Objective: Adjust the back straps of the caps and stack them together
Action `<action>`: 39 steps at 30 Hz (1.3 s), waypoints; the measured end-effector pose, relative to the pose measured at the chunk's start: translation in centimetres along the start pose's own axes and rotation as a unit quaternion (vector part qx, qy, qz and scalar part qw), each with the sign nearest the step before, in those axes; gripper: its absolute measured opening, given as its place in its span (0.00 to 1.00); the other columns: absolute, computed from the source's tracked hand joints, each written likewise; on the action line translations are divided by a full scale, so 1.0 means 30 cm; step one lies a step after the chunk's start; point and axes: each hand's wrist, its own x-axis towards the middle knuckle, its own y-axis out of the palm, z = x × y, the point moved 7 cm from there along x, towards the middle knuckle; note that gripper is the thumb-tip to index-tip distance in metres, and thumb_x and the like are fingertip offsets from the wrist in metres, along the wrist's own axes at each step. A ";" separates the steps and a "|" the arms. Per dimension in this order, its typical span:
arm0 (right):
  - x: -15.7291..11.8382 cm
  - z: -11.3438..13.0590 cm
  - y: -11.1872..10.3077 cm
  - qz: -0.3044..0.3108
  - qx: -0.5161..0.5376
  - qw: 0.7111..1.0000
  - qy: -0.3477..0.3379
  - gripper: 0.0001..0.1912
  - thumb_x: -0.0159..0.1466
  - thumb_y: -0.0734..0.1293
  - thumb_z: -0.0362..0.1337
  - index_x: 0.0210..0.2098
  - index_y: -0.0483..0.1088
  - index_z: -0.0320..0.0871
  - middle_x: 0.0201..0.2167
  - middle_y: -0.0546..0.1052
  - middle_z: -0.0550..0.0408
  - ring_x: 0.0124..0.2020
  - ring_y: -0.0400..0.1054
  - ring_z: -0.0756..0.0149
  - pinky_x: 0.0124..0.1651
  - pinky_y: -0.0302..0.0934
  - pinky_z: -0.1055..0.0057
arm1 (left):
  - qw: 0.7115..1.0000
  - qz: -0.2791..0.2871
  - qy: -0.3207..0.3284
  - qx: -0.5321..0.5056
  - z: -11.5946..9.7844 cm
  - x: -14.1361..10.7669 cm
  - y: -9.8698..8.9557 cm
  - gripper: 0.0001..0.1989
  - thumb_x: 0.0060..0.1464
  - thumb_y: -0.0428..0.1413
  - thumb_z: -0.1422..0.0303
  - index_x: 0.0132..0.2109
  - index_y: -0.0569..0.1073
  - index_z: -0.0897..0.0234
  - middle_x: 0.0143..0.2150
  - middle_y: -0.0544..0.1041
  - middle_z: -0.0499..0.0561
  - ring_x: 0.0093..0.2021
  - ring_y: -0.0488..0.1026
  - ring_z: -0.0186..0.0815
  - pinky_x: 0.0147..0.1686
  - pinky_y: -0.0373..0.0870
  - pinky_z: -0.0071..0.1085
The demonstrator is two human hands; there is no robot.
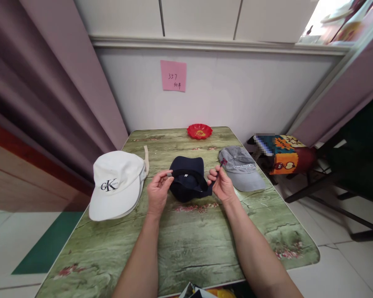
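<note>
A navy baseball cap [186, 163] rests on the table between my hands, its inside and back opening turned toward me. My left hand [159, 188] pinches the cap's strap by its metal buckle, at the left of the opening. On the other side my right hand [222, 184] is closed on the dark loose end of the strap, with fingertips pressed together. A white cap [119, 182] with black "CK" lettering lies to the left, its pale strap sticking up. To the right, near my right hand, is a grey cap [242, 167] with white script on its front.
A red scalloped dish [199, 131] sits at the back of the green wood-patterned table [192, 244]. A pink note [173, 76] is stuck to the wall behind. A stool with a colourful cover [284, 155] stands right of the table.
</note>
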 end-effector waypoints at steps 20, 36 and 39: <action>-0.025 -0.201 0.134 0.083 -0.271 0.953 0.105 0.13 0.60 0.67 0.45 0.29 0.68 0.41 0.19 0.69 0.61 0.15 0.45 0.79 0.19 0.32 0.75 | 0.962 0.150 -0.184 -0.134 0.139 -0.063 0.116 0.14 0.47 0.66 0.68 0.43 0.77 0.65 0.31 0.77 0.48 0.26 0.68 0.27 0.27 0.65 0.24; -0.020 -0.214 0.082 -0.046 -0.302 0.952 0.019 0.18 0.57 0.69 0.52 0.29 0.66 0.42 0.15 0.59 0.66 0.17 0.46 0.76 0.21 0.37 0.75 | 0.940 0.134 -0.245 -0.196 0.161 -0.079 0.124 0.15 0.45 0.68 0.69 0.42 0.78 0.66 0.33 0.76 0.48 0.29 0.72 0.28 0.30 0.70 0.24; -0.024 -0.214 0.079 -0.052 -0.303 0.951 0.024 0.18 0.56 0.70 0.52 0.28 0.66 0.42 0.14 0.56 0.67 0.17 0.45 0.77 0.21 0.36 0.74 | 0.939 0.135 -0.246 -0.197 0.164 -0.079 0.120 0.15 0.45 0.68 0.69 0.42 0.78 0.66 0.33 0.76 0.48 0.29 0.72 0.28 0.30 0.71 0.24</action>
